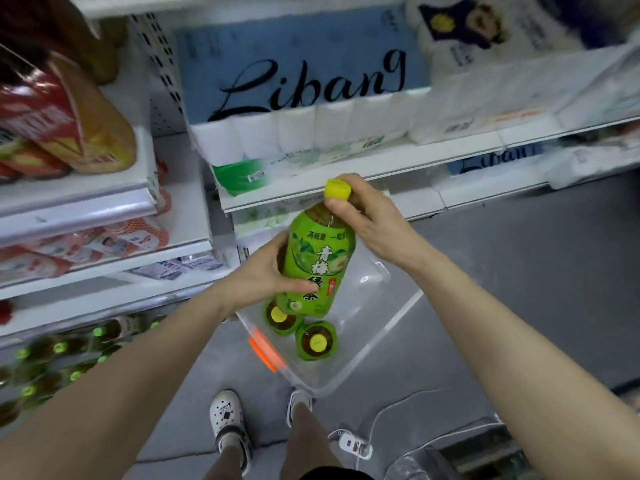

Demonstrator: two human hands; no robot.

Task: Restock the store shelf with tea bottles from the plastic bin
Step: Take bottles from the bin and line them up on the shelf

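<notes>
Both hands hold one green-labelled tea bottle (317,258) with a yellow cap above the clear plastic bin (381,344) on the floor. My left hand (266,271) wraps the lower body of the bottle. My right hand (367,220) grips its neck just under the cap. Two more tea bottles (299,329) stand upright in the bin, seen from above. At the lower left, a low shelf (59,362) holds several tea bottles with green caps, blurred.
White shelves with red and orange snack bags (52,123) rise at the left. Tissue roll packs (304,98) fill the shelves ahead. My feet in white shoes (228,424) stand on the grey floor, and a white power strip with cable (353,445) lies at the right.
</notes>
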